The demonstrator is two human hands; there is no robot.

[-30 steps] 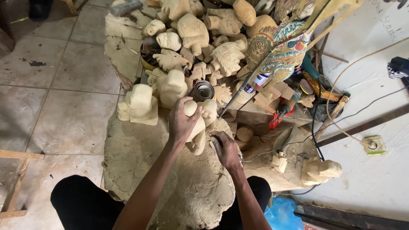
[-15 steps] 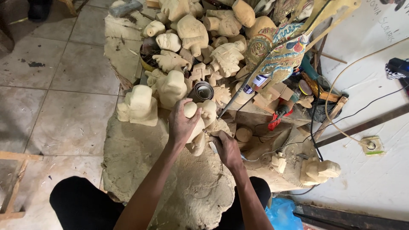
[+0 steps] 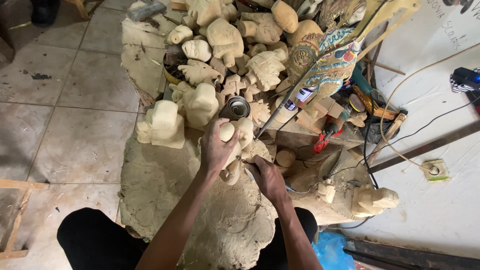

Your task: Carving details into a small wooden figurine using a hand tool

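Left hand (image 3: pixel 216 150) fingers grip pale carving (image 3: pixel 234 137) | right hand (image 3: pixel 266 176) fingers curled – tool mostly hidden

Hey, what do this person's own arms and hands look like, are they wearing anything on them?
Both forearms are bare, no sleeves in view. The left hand and right hand wear no gloves; no rings, watch or bands show. Black clothing covers the legs below.

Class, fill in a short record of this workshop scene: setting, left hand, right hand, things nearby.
Setting: tiled floor, sawdust-covered mat
Left hand: grip closed around a pale unpainted wooden carving
Right hand: closed on a small tool, mostly hidden, at the carving's lower part
Nearby: pile of unpainted carved figures, painted puppet, metal can, wall socket
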